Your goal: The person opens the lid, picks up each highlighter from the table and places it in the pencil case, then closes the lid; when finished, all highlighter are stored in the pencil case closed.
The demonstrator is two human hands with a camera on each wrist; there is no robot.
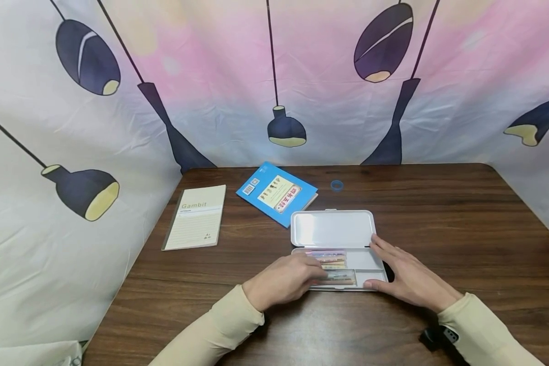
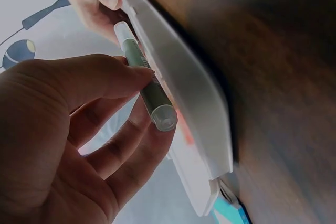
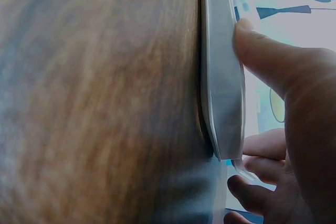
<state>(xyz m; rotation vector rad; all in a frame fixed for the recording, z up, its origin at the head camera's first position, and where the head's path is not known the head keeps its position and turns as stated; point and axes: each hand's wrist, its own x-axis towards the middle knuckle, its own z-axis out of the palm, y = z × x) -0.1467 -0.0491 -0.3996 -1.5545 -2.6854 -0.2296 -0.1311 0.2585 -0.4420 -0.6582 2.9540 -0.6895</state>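
A white pencil case lies with its lid folded back. Its upper compartment holds several pastel-coloured sticks, partly behind my left hand. Between thumb and fingers, the left hand pinches a slim tube with clear ends and a green label, close over the case's front. My right hand spans the case's right end, fingertips by the hinge side and thumb against the front rim. Straight fingers touch the case there.
Left of the case lie a cream "Gambit" notebook and a blue book set at an angle. Behind the case is a small blue ring. A patterned cloth hangs along the back edge of the brown table.
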